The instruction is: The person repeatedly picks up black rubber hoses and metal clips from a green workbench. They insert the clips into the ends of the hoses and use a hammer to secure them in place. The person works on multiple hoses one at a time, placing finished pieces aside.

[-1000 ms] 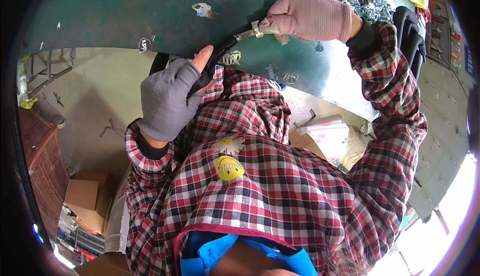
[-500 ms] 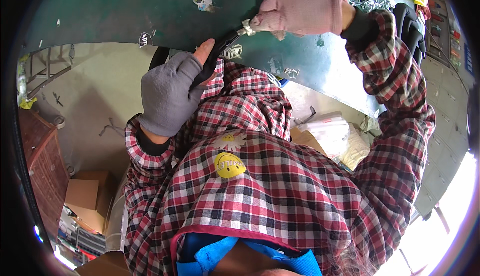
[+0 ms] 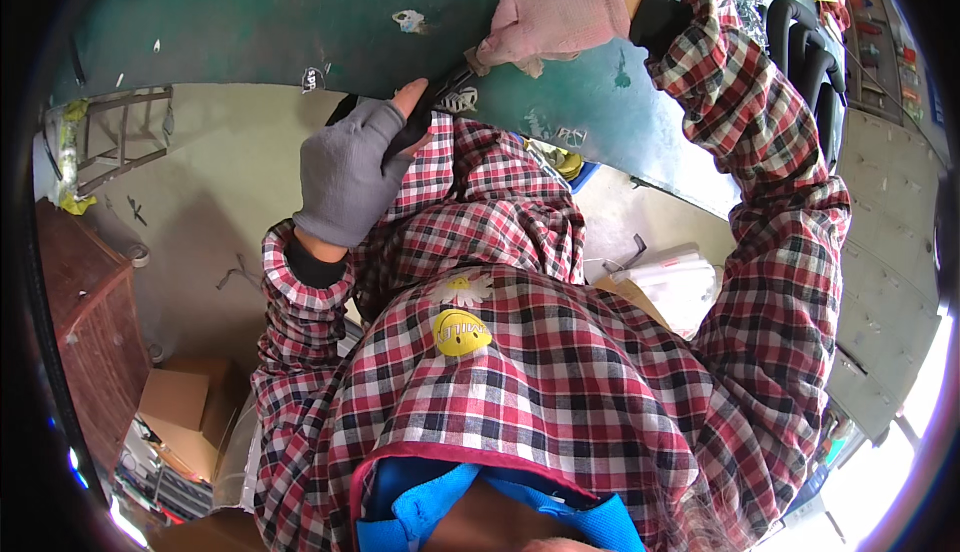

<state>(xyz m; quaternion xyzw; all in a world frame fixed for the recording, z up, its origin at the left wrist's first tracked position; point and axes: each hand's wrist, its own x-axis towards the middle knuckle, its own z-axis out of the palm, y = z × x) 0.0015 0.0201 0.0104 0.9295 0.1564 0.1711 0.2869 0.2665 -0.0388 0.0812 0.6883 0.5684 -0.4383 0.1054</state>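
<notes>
At nine o'clock a dark wooden cabinet (image 3: 95,332) stands against the pale floor, with brown cardboard boxes (image 3: 180,407) at seven o'clock. Toward the centre, the left hand (image 3: 350,174), in a grey fingerless glove, is clamped around a black rubber hose (image 3: 420,117), bare fingertips showing at its edge. The hose looks dark, smooth and slim, running up and right along the near rim of the green metal workbench (image 3: 250,12) at twelve o'clock. At one o'clock the right hand (image 3: 555,17), in a pink knitted glove, pinches the hose's far end, where a small silver metal clip (image 3: 478,55) glints. A loose silver clip (image 3: 460,102) lies just beneath. Black hoses (image 3: 810,62) hang at two o'clock.
</notes>
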